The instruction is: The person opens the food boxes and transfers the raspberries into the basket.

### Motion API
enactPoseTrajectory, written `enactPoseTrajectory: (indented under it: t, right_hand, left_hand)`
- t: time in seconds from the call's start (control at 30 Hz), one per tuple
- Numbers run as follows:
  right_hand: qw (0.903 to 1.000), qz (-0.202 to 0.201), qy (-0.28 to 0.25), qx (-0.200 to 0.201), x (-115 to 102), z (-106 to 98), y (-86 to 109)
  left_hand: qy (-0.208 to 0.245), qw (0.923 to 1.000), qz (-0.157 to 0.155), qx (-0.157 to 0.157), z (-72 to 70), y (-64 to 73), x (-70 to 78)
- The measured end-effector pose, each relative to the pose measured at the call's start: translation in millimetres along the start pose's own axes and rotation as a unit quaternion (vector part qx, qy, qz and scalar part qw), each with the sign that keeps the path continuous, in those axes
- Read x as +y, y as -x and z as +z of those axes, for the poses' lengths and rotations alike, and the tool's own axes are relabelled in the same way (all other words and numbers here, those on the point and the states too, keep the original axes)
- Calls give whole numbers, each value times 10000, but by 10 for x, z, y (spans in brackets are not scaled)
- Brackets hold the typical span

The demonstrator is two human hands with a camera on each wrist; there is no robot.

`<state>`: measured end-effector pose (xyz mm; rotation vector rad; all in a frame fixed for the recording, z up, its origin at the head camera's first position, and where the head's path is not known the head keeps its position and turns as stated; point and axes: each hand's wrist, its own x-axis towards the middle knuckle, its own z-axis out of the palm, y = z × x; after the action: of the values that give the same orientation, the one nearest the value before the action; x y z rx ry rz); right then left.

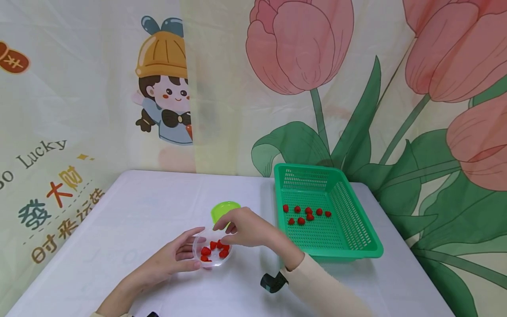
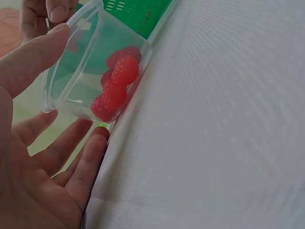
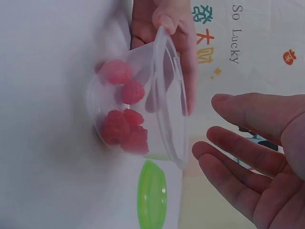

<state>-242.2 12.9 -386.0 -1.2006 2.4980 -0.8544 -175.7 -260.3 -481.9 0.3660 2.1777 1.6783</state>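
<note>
A clear plastic cup (image 1: 196,251) stands on the table with several red raspberries (image 3: 132,92) in its bottom. My left hand (image 1: 168,264) holds it from the left, thumb at the rim and fingers round the far side, as the left wrist view shows. Over the cup's right side is my right hand (image 1: 247,226). In the right wrist view its thumb and fingers (image 3: 233,145) are apart with nothing between them, just beyond the rim. Behind the cup lies a bright green round lid (image 1: 225,208), partly covered by the right hand in the head view.
A green slatted basket (image 1: 338,241) stands to the right, holding several more raspberries (image 1: 309,217). White cloth covers the table (image 1: 158,198). A printed curtain with tulips (image 1: 301,44) hangs behind. A small black device (image 1: 273,282) is at the right sleeve.
</note>
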Motion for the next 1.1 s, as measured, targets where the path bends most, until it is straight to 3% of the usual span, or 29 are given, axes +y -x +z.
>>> enactPoseTrajectory:
  t: [0.27,0.5,0.87,1.1]
  right_hand:
    - [9996,5,-217,-205,11,240,-118]
    - [9993,-205,144,-273,11,347,-170]
    - [9981,-371,252,-433,49,439,-245]
    - [9965,-281,511,-605,20,486,-271]
  left_hand:
    - [72,9999,100,-84,7,-3,-18]
    - [150,9993,318,-160,8,-24,-37]
    - [56,9987,486,-147,-4,-4,-1]
    - [-10,9994,335,-81,3,-16,4]
